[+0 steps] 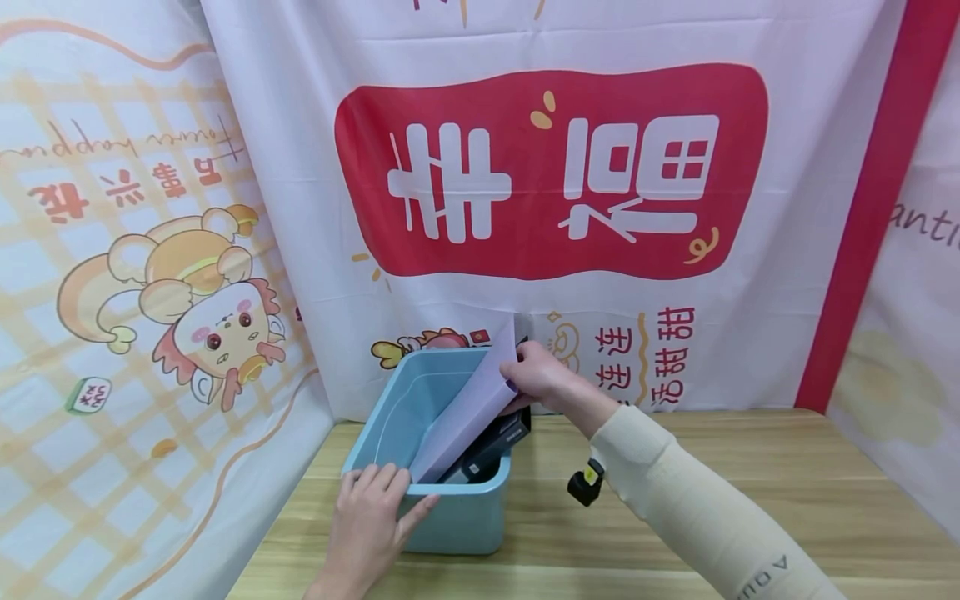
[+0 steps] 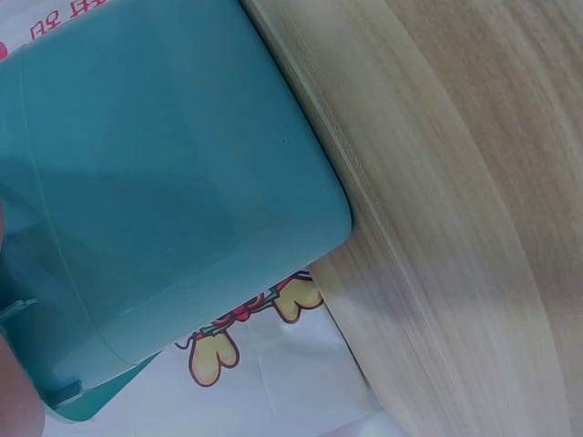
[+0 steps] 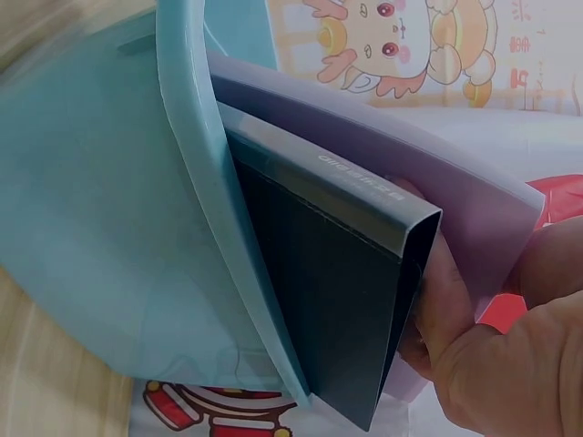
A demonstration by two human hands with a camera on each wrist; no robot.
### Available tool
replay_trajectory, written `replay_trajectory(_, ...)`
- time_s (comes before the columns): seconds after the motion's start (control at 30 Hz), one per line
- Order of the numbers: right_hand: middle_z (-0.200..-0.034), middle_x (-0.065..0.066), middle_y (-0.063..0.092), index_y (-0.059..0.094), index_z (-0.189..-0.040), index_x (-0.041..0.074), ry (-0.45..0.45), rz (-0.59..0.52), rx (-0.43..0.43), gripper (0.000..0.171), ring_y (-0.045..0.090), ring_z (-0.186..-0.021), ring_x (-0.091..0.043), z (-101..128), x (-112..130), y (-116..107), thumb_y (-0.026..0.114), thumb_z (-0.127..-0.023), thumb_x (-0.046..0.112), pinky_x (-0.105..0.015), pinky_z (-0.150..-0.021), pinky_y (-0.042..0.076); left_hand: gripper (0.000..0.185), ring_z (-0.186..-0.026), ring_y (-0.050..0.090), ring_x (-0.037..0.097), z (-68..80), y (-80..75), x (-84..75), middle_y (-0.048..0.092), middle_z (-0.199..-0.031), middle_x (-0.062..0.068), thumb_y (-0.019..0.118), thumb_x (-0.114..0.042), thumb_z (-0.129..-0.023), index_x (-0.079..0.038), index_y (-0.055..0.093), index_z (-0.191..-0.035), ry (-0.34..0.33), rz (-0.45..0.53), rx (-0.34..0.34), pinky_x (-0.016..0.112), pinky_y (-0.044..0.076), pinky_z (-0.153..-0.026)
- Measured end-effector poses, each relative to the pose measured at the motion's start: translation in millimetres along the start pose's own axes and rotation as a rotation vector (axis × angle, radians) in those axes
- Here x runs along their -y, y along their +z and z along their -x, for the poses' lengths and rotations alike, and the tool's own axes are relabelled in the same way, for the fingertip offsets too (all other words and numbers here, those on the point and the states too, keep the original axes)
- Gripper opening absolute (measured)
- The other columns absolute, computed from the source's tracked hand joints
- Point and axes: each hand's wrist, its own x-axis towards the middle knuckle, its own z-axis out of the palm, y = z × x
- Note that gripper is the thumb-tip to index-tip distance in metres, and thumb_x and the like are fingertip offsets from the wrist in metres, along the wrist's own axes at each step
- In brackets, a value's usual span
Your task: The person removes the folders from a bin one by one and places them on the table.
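Observation:
A light blue plastic bin (image 1: 457, 517) stands on the table. My left hand (image 1: 372, 517) grips its near rim, fingers over the edge and thumb on the outside. In the left wrist view the bin's wall (image 2: 182, 173) fills much of the picture. My right hand (image 1: 540, 375) pinches the upper part of a thin purple sheet (image 1: 468, 408), which leans out of the bin and bends slightly. Beside the sheet, a slim black box (image 1: 491, 446) also slants out over the rim. The right wrist view shows the box's printed edge (image 3: 337, 177) close to the fingers.
The wood-grain table (image 1: 660, 533) extends to the right of the bin. A white cloth with a red printed panel (image 1: 551, 171) hangs behind, and another printed cloth (image 1: 150, 400) hangs at the left. A small black device (image 1: 585, 483) is by the right sleeve.

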Motion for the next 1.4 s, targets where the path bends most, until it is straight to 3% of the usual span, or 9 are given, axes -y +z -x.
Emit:
replay_trajectory(0.4,-0.125,-0.026,0.059,0.044,-0.141,-0.007,-0.006,0.03,-0.025,0.04,0.071,-0.104,-0.037,0.3,0.0,1.3,0.049,-0.103,0.004,-0.041,-0.07,0.061,0.044,-0.069,0.041,0.01,-0.3,2.3,1.2,0.038,-0.073,-0.014,0.065,-0.062,-0.092,-0.025,0.046,-0.076,-0.008,-0.007,0.013,0.042,0.044,-0.076)
replay_trajectory(0.73,-0.13,-0.026,0.056,0.038,-0.148,-0.007,-0.01,0.062,-0.047,0.047,0.068,-0.109,-0.041,7.8,1.9,2.9,0.051,-0.105,0.007,-0.041,-0.069,0.061,0.046,-0.068,0.039,0.009,0.9,1.7,-0.2,0.036,-0.072,-0.014,0.066,-0.062,-0.092,-0.025,0.044,-0.075,-0.007,-0.006,0.001,0.041,0.044,-0.075)
replay_trajectory(1.1,-0.131,-0.025,0.056,0.041,-0.146,-0.004,-0.05,0.099,-0.089,0.045,0.068,-0.106,-0.041,16.0,0.6,6.8,0.053,-0.104,0.009,-0.041,-0.065,0.061,0.044,-0.069,0.039,0.01,0.9,1.0,-0.8,0.038,-0.073,-0.014,0.066,-0.061,-0.092,-0.024,0.047,-0.076,-0.022,-0.005,0.02,0.041,0.043,-0.076)
replay_trajectory(1.4,-0.132,-0.027,0.055,0.039,-0.147,-0.004,-0.079,0.059,-0.078,0.046,0.068,-0.107,-0.042,24.1,1.1,4.3,0.051,-0.105,0.007,-0.042,-0.066,0.061,0.044,-0.069,0.04,0.011,-1.3,0.3,-1.7,0.04,-0.073,-0.013,0.066,-0.062,-0.092,-0.024,0.05,-0.078,-0.023,-0.011,0.024,0.042,0.044,-0.076)
